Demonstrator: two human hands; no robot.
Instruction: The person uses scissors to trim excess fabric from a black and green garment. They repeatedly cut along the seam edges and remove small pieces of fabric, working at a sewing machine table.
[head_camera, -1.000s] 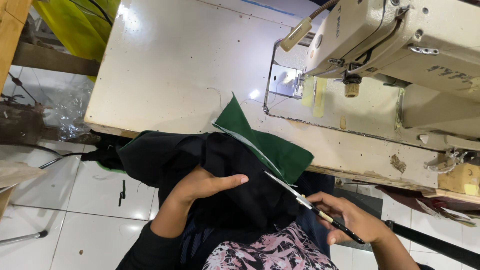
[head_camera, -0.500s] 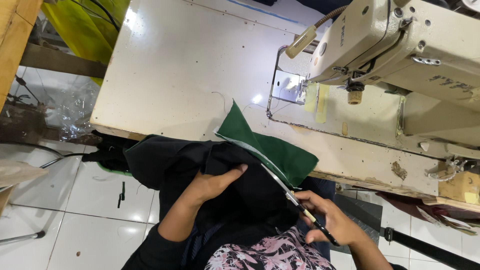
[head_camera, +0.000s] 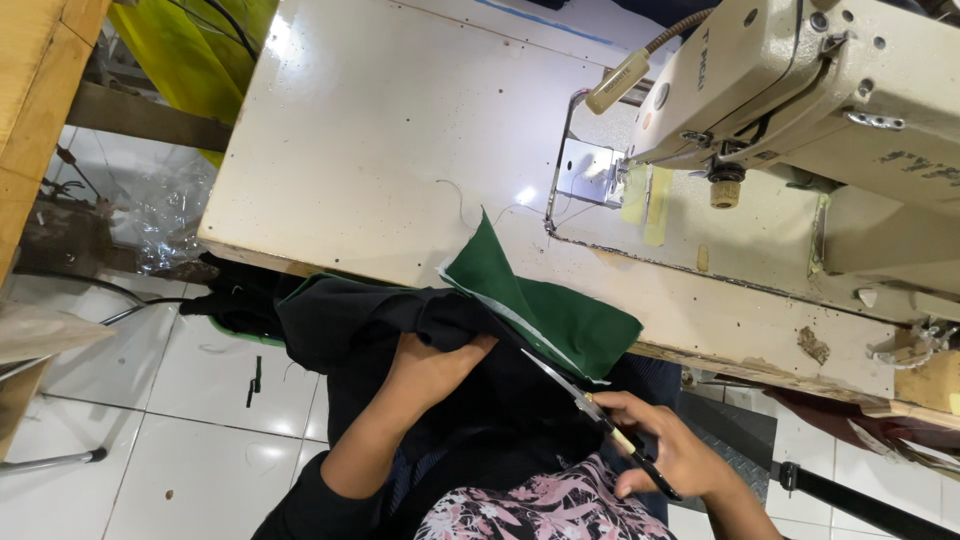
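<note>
Right hand (head_camera: 672, 455) closes its grip on scissors (head_camera: 585, 408), blades partway along green cloth (head_camera: 545, 310); left hand (head_camera: 432, 365) clutches black fabric (head_camera: 365, 320) at the desk (head_camera: 400, 150) edge; most remains uncut

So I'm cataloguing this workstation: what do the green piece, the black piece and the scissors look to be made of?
Green piece: matte woven or felt-like cloth, which holds a crisp fold.
Black piece: soft fabric, which drapes in loose folds under the left hand.
Scissors, in the right hand: shiny, probably steel blades; dark handle, possibly plastic.
</note>
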